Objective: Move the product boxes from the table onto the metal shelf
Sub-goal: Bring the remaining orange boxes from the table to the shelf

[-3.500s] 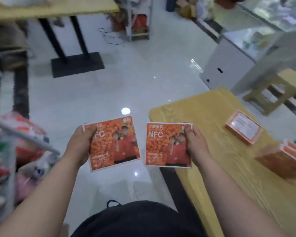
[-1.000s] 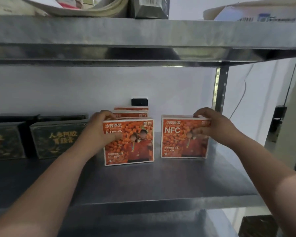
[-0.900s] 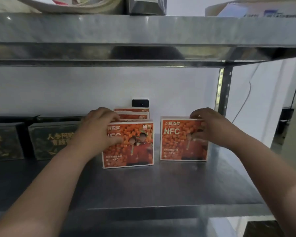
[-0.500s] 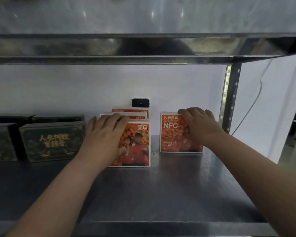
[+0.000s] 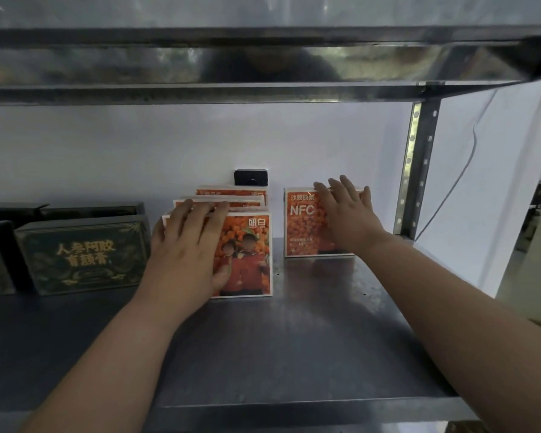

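Left grip (image 5: 185, 254) spread flat against orange printed cardboard box (image 5: 250, 254), centre frame; right grip (image 5: 347, 214) spread flat against matching box (image 5: 303, 223) right of centre, both upright on grey metal shelf (image 5: 294, 339). Likely light, stiff, tippable: take by side edges, avoid crushing.

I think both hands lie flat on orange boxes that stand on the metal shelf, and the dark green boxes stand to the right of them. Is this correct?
Not quite: the head view shows the dark green boxes to the left of the orange boxes. The left hand and right hand do lie flat on them, on the metal shelf.
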Tool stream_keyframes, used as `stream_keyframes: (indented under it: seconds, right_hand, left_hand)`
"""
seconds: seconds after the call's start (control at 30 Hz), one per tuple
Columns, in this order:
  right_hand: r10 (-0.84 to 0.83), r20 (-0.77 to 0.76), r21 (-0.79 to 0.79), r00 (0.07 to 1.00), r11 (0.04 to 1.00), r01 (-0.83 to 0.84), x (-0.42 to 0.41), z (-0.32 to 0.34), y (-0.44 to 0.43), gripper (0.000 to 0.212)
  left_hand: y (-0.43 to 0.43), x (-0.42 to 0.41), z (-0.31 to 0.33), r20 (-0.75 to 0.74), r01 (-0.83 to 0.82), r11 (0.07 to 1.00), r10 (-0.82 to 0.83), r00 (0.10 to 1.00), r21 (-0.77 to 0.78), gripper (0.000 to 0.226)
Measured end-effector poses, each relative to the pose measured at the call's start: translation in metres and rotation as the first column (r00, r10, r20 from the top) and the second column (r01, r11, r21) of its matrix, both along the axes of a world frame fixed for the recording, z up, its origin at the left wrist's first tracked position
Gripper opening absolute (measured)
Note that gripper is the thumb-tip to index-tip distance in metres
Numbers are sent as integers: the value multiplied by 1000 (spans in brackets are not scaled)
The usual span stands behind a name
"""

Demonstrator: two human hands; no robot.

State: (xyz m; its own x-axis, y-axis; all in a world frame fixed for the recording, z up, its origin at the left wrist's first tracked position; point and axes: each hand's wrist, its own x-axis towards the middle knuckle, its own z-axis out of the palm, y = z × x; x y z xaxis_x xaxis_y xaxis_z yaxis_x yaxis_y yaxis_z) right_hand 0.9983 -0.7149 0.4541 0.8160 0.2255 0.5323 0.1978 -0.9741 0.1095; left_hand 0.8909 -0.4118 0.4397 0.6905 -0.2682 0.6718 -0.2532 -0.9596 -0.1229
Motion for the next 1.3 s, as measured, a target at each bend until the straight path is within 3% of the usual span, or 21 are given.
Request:
stream_keyframes:
  seconds: [0.27,0.47,0.53,0.63,0.7,0.8,0.87,0.97,1.03,1.13,1.3]
  right_hand:
    - [-32,-58,1,998,999,32,-18,-3,7,88]
    - [63,-191,58,979,997,-53,-88,-14,23,63]
    - [88,-307,104,948,993,-58,-121,-27,29,52]
    - [120,-443,138,888,988,-64,-166,-45,37,44]
    - [128,-452,178,883,983,-52,-193,-49,41,46]
    - [41,-383,147,923,989,17,-232,-61,52,62]
    - [-21,-255,140,967,988,59,-257,-82,61,75]
    - [-50,-98,207,994,976,69,-302,-121,70,49]
    - [-75,-68,212,995,973,88,-334,-144,70,53]
    - [-129,-115,230,985,961,153,-383,-177,60,50]
    - [-243,-328,272,913,901,337,-463,-234,29,38]
  left_hand:
    - [-2,-6,1,-51,-14,1000,13,999,-10,91]
    - [-5,-41,3,51,130,990,-127,991,-57,59]
    - [-11,-63,-8,-113,188,977,-200,973,-102,54]
    - [-16,-87,-31,-490,232,955,-293,821,-183,66]
    - [-18,-96,-43,-554,280,954,-292,780,-109,75]
    - [-20,-107,-58,-426,330,943,-288,858,28,64]
    - [-24,-118,-71,-356,349,934,-301,884,77,62]
    - [-32,-139,-95,-343,449,889,-394,853,94,70]
    - [-35,-155,-109,-309,527,844,-478,822,97,74]
    - [-47,-184,-127,-327,610,789,-561,761,66,67]
    - [-81,-228,-184,-474,724,689,-644,601,-18,60]
